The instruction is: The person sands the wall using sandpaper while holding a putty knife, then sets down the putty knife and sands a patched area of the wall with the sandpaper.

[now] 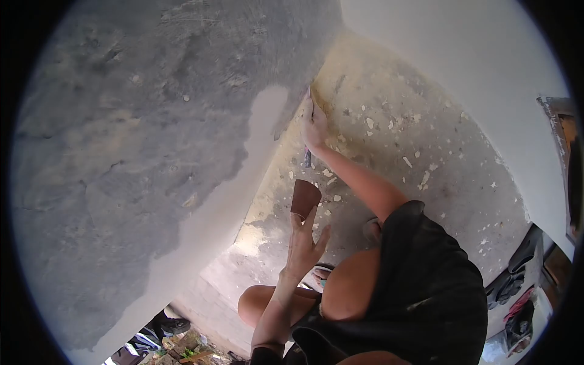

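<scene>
My left hand [302, 249] holds a curved piece of brown sandpaper [305, 198] between its fingertips, with the thumb spread away from it. Farther out, my right hand [314, 126] is wrapped round a slim hand tool whose dark handle end [308, 158] sticks out below the palm. The tool's working end is mostly hidden by the fingers, close to where the wall meets the floor. Grey wall [140, 140] rises at the left, with a smooth pale band [213, 207] along its lower edge.
Pale flakes [426, 177] litter the worn floor [389, 152]. A white wall [456, 42] stands at the upper right, beside a framed opening [569, 164]. Dark cloths and bags [517, 304] lie at the lower right; debris [188, 347] and a dark shoe [173, 325] lie lower left.
</scene>
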Demonstrator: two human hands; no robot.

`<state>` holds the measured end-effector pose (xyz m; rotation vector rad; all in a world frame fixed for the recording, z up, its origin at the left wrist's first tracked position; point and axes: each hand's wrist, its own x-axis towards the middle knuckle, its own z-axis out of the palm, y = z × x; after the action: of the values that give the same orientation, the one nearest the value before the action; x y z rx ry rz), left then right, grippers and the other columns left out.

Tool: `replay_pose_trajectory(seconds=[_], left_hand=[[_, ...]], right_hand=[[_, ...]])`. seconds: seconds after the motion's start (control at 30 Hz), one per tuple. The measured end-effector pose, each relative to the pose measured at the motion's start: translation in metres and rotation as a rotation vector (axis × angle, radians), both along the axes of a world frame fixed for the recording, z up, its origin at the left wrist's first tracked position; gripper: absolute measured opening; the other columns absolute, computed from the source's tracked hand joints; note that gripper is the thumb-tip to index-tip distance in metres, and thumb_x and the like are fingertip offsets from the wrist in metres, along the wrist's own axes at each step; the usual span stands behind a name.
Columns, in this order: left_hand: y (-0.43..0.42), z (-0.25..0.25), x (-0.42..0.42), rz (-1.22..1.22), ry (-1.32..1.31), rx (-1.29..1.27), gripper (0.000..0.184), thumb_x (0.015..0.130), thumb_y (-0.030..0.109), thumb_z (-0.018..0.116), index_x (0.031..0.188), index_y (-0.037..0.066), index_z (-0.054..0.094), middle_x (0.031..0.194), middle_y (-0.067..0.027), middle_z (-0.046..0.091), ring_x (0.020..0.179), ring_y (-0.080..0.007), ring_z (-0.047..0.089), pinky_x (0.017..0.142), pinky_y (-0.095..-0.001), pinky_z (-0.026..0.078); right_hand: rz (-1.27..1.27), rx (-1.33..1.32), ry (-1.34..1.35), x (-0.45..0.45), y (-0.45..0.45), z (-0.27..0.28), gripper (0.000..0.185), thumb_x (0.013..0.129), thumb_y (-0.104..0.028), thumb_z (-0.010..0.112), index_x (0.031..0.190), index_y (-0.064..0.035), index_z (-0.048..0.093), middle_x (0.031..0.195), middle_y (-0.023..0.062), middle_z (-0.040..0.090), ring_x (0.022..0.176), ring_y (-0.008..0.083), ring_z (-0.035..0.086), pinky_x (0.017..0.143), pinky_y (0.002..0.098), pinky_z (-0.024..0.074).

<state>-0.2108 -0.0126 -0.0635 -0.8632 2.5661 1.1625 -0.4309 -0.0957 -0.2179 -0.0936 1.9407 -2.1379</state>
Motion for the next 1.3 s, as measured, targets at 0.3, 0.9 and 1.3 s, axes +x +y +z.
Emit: replay_pose_trajectory(seconds=[0.3,0.9,1.3], left_hand=[[0.003,0.003,0.002,-0.029,0.047,-0.06,0.052,0.088,0.018,0.065,0.132,-0.004,0.049,0.124,-0.0297,0.043,0.104,-0.0387,0.054,0.078,-0.0376,0.054],[0.008,0.019,0.002,-0.004,0.007,-0.047,0.053,0.088,0.021,0.066,0.132,-0.002,0.05,0.125,-0.0313,0.043,0.109,-0.0404,0.052,0.079,-0.0376,0.054],[0.009,0.01,0.001,-0.015,0.057,-0.067,0.052,0.088,0.02,0.065,0.131,-0.004,0.049,0.119,-0.0297,0.044,0.104,-0.0394,0.053,0.08,-0.0386,0.055]], right_hand=[[-0.074,0.088,0.135,-0.003,-0.008,0.001,0.047,0.102,-0.027,0.035,0.137,0.0021,0.044,0.132,0.022,0.053,0.122,0.0336,0.052,0.101,0.0349,0.0414],[0.001,-0.196,-0.192,0.002,0.002,-0.007,0.046,0.102,-0.045,0.038,0.085,-0.0051,0.055,0.052,-0.0046,0.036,0.035,0.0061,0.034,0.032,0.0238,0.0283],[-0.107,0.152,0.144,-0.005,-0.011,-0.004,0.048,0.101,-0.032,0.036,0.133,0.0001,0.051,0.125,0.022,0.058,0.112,0.0367,0.059,0.094,0.0382,0.0461]])
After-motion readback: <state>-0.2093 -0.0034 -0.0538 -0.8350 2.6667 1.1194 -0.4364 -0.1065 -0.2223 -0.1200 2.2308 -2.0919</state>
